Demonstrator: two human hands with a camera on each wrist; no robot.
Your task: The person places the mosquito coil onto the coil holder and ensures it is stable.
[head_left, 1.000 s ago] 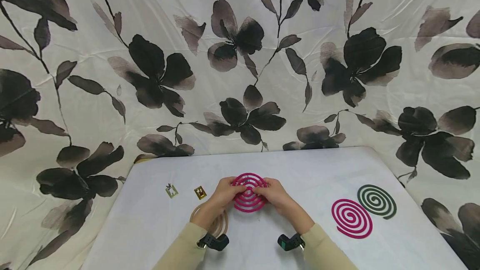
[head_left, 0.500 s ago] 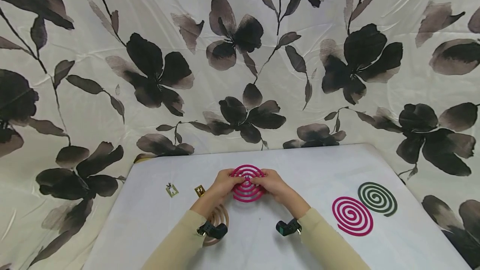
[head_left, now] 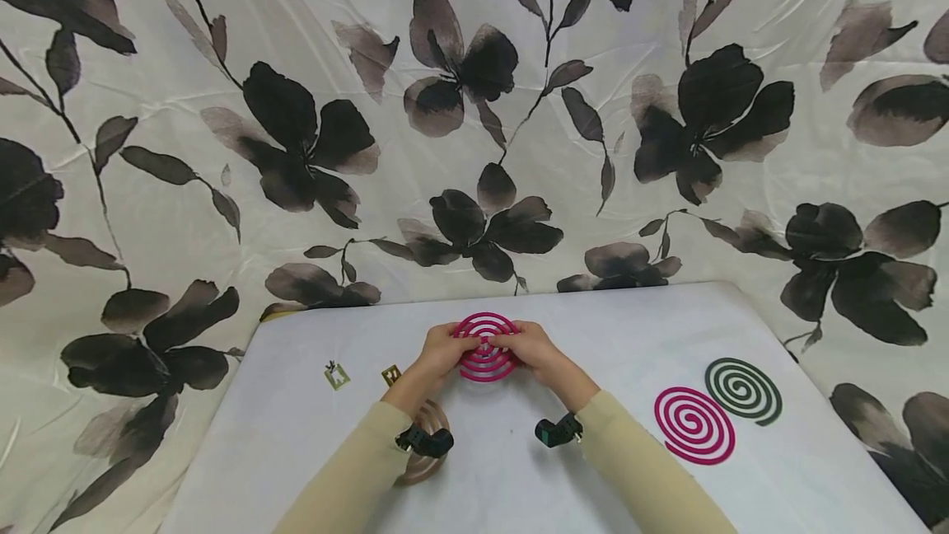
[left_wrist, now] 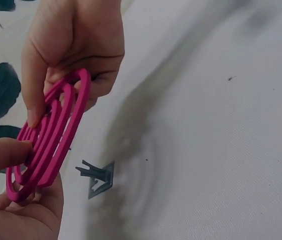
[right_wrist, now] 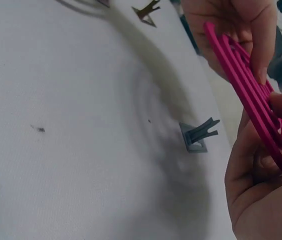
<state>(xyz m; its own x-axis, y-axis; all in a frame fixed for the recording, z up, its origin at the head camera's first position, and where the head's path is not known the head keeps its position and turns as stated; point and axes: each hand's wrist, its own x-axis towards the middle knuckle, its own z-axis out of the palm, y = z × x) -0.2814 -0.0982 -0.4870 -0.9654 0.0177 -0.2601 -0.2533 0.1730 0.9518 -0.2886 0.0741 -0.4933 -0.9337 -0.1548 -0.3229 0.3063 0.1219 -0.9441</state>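
You have a magenta spiral (head_left: 485,366) lower centre, a dark green spiral (head_left: 739,387) lower right, black-flowered off-white cloth (head_left: 563,188) up top.

We note bare tabletop (head_left: 615,353) between the right hand (head_left: 535,344) and the loose pink mosquito coil (head_left: 694,427); a hand could pass there, the green coil (head_left: 741,386) lying just past it. Beneath the raised pink mosquito coil (right_wrist: 251,102) we see a gap, obstructed by a grey pronged stand (right_wrist: 198,134). Left side tighter: tan coil (head_left: 423,470) partly under the left forearm (head_left: 408,388), gold stand (head_left: 387,372) close against its outer side in view
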